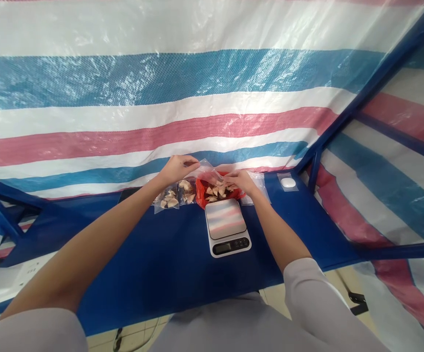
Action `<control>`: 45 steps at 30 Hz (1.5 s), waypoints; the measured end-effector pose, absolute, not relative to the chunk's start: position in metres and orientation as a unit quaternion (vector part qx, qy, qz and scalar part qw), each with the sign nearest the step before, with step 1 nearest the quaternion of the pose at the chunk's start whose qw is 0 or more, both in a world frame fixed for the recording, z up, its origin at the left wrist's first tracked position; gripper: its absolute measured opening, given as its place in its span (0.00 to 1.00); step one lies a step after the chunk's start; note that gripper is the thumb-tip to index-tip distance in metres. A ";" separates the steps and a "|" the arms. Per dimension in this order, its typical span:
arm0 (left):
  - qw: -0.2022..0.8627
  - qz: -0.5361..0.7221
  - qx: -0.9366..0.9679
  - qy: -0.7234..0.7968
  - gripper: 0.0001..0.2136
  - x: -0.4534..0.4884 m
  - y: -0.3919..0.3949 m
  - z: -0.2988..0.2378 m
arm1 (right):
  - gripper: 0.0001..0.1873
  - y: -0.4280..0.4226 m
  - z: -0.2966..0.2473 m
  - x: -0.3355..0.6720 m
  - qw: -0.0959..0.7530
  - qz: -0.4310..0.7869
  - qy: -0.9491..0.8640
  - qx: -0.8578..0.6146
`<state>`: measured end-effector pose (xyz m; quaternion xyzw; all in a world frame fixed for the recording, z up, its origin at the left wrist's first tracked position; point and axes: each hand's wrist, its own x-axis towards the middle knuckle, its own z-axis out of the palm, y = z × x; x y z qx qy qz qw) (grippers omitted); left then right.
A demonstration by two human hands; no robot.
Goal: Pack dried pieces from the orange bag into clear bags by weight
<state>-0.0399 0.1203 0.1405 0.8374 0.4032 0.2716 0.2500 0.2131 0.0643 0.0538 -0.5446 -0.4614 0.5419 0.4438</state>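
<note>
A clear plastic bag (208, 169) stretches between my two hands, above a red plastic bag (200, 193). My left hand (178, 167) pinches one end of the clear bag. At its other end, the fingers of my right hand (242, 181) are closed on the plastic, just over pale dried slices (217, 191) with dark edges lying in the red bag. In front of the red bag sits a white kitchen scale (227, 227) with a shiny plate; nothing rests on it. Its display is too dark to read.
Two filled clear bags of slices, one left (169, 199) and one nearer the red bag (186, 190), lie beside my left forearm. More clear bags (259, 186) are under my right wrist. A small packet with a white round thing (288, 182) lies right. Blue frame bars (316, 168) edge the blue table (142, 264).
</note>
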 end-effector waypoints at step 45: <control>0.521 0.428 0.557 0.485 0.25 -0.035 0.034 0.077 | 0.22 0.004 0.046 0.218 0.546 0.471 -0.462 -0.516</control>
